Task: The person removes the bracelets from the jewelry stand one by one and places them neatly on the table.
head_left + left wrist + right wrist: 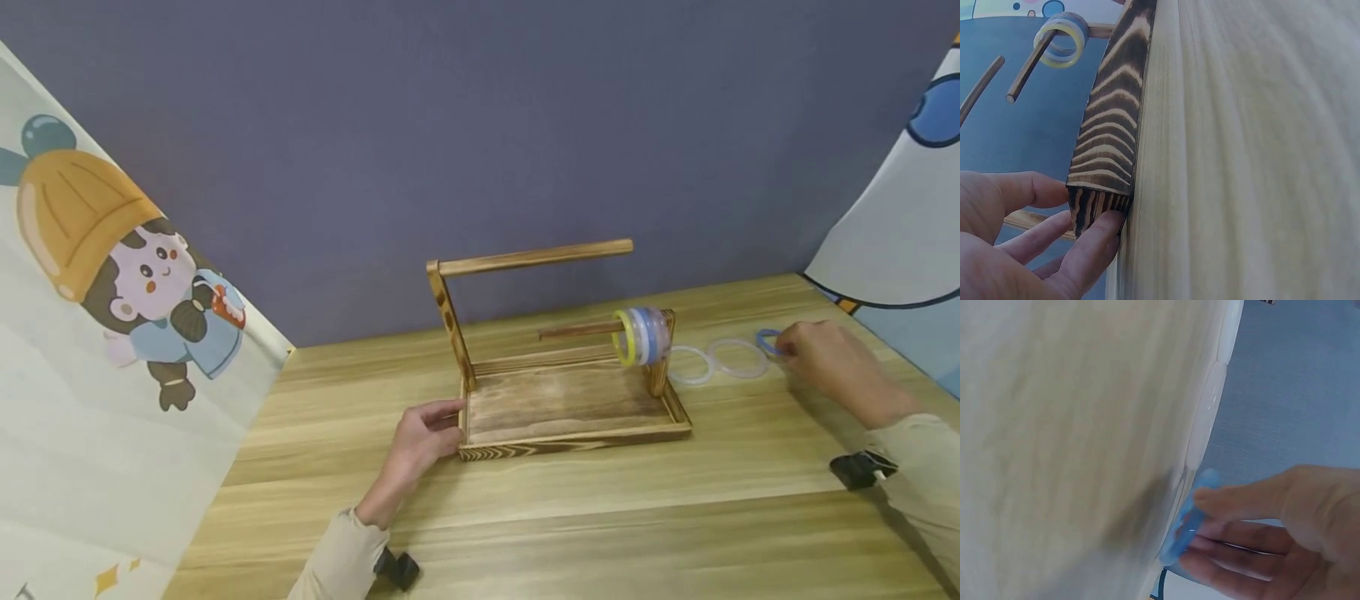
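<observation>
A wooden rack (573, 443) with a tray-like base and two horizontal rods stands on the table. My left hand (414, 442) holds the left end of its base; in the left wrist view the thumb (1094, 250) presses the end face. Toward the right, my right hand (836, 367) pinches a blue ring (1190, 528) between thumb and fingers, low over the table. On the lower rod (573, 331) hang several rings, a yellow ring (621, 346) outermost, beside white, blue and pinkish ones. The upper rod (536, 257) carries no rings.
A white ring (692, 379) and a pale pink ring (738, 372) lie flat on the table (600, 517) between the rack and my right hand. Behind stands a dark blue-grey panel (480, 150). Cartoon-printed panels flank the table left and right.
</observation>
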Available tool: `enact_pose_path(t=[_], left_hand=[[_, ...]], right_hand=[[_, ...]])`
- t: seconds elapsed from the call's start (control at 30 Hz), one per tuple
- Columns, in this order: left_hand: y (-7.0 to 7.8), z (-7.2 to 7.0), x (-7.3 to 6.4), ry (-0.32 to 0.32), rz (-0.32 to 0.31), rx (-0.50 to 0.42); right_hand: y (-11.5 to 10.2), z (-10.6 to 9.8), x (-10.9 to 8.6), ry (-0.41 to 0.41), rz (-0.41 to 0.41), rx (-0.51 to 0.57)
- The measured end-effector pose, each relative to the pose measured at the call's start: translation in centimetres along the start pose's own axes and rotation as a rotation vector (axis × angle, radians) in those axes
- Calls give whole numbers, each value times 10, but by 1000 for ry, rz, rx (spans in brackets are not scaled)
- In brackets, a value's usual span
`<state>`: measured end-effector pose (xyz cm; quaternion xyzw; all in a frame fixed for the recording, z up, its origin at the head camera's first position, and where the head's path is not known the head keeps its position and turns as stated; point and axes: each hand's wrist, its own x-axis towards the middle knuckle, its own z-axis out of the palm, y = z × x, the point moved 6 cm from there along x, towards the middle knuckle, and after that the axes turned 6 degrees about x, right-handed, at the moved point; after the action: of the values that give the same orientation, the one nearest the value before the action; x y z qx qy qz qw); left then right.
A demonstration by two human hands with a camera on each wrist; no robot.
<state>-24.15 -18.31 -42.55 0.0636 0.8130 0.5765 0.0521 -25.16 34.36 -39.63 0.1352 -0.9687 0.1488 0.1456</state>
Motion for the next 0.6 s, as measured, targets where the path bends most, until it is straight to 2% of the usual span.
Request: enact_pose_path(t=[0.17,0.6], left_hand=[[0,1,2,-4,2,-6],[0,0,0,-4,-9,-14]], right_hand=[[4,4,0,-140,74,16],[9,9,0,-170,120,27]])
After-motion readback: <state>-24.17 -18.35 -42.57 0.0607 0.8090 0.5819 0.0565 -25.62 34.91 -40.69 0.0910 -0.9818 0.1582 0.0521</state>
